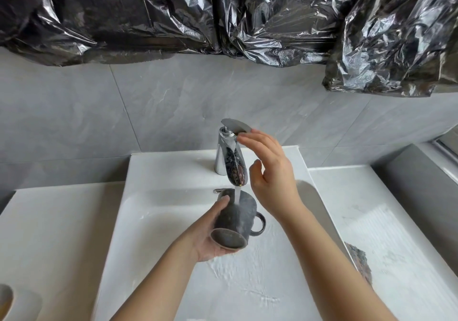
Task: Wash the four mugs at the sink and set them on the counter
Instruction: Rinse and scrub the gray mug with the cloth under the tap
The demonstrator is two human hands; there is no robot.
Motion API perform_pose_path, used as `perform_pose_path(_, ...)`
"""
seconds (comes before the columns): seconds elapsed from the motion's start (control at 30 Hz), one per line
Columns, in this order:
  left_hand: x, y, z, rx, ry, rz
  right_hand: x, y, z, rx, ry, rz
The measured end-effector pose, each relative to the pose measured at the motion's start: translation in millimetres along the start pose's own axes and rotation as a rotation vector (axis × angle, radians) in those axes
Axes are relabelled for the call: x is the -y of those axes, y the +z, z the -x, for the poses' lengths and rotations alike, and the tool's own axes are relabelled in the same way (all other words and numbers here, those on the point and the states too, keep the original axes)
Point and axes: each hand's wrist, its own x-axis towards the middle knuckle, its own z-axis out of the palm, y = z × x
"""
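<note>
My left hand [213,236] grips one mug [235,219] under the tap [226,157], right hand [270,174] loose-fingered at its lever [235,125]; washing seems far from done.

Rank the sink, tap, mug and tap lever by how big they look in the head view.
1. The sink, by far the largest.
2. The mug and the tap look about alike; the mug is nearer the camera, so I won't rank them.
3. The lever, the smallest.
</note>
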Motion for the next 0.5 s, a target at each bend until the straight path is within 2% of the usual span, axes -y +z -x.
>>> perform_pose_path(0.1, 0.5, -2.6, 2.0, 0.073, 0.028, 0.034, -6.4, -0.7, 21.0, 0.023, 0.015, -0.023)
perform_pose_path(0.2, 4.4, -7.4, 2.0, 0.012, 0.069, 0.043, -4.1, -5.2, 42.8, 0.047, 0.093, -0.154)
perform_pose_path(0.23, 6.4, -9.6, 2.2, -0.009, 0.082, 0.024, -2.3, -4.3, 53.9, 0.019, 0.186, -0.207)
perform_pose_path(0.3, 10.8, -11.0, 4.5, -0.012, 0.082, 0.001, 5.9, 0.0, 81.2, -0.008, 0.518, -0.316)
perform_pose_path(0.37, 15.0, -8.2, 10.3, -0.027, 0.066, 0.009, 12.7, 6.2, 104.7, 0.137, 0.893, -0.421)
perform_pose_path(0.43, 19.6, -6.3, 15.6, -0.054, 0.057, -0.028, 16.1, 10.4, 115.1, 0.282, 1.203, -0.657)
perform_pose_path(0.5, 24.9, -6.0, 20.1, -0.080, 0.033, -0.095, 14.9, 10.1, 114.9, 0.332, 1.299, -0.728)
